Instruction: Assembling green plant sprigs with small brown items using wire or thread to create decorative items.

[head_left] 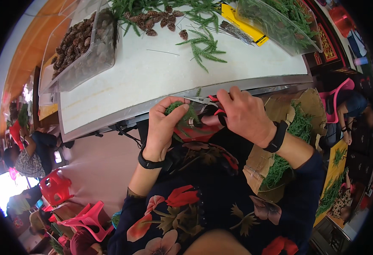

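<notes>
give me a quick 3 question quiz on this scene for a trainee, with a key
1. Multiple choice: what does the right hand hold?
a) scissors
b) red-handled pliers
c) a paintbrush

2. True or false: the clear bin at the left of the white table contains pine cones.

3. Fill in: the left hand holds a green ____.

Key:
1. b
2. True
3. sprig
</notes>
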{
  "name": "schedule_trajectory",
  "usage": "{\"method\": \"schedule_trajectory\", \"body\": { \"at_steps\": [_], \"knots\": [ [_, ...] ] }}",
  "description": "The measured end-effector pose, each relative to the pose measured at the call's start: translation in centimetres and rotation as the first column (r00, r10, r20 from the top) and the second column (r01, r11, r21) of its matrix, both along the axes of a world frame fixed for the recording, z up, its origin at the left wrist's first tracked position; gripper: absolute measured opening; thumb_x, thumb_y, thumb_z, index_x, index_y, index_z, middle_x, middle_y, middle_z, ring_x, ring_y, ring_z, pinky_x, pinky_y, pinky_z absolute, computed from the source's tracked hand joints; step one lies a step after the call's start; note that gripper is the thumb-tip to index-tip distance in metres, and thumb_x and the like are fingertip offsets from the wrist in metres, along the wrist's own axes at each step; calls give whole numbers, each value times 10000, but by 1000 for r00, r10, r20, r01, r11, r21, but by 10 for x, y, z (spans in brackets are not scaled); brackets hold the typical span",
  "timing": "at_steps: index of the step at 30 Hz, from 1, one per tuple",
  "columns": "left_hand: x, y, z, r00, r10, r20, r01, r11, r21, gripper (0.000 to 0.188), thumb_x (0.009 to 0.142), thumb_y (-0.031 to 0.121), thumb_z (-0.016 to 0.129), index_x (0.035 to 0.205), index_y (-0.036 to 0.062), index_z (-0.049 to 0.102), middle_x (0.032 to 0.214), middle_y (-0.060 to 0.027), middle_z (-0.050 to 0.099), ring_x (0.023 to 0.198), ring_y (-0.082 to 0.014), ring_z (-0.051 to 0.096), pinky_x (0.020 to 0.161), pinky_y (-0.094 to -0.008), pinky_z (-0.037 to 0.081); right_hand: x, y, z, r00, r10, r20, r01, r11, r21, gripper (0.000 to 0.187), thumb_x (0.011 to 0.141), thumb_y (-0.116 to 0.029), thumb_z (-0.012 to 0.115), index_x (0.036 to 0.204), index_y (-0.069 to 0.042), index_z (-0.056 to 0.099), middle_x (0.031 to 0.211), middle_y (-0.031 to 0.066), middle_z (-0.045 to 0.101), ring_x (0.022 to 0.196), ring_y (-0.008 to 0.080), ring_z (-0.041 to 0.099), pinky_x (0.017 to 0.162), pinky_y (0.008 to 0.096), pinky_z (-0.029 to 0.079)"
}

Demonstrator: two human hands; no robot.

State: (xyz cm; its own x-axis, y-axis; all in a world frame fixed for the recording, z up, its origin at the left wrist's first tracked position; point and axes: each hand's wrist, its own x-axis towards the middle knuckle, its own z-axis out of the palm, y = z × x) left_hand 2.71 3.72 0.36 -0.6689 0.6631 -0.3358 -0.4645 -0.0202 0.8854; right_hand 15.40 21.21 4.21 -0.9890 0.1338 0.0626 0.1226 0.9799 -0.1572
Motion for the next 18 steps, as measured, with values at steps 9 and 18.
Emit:
{"method": "schedule_trajectory", "body": {
  "at_steps": [9,18],
  "knots": [
    [-1,4,-8,994,-26,102,24,999,21,103,846,-7,631,947,-7,656,838,-18,661,717,-51,576,654,-197,464,-8,-1,15,982,113,-153,19,740,673,329,819,-312,682,998,-74,543,796,82,454,675,211,553,519,345,430],
    [2,2,1,971,31,-237,-39,999,-32,104,829,27,666,925,-12,663,739,35,604,645,-11,496,577,-171,393,-4,22,24,969,49,242,96,829,-551,339,854,-167,639,1144,-23,540,957,121,635,885,244,618,734,369,482]
  ]
}}
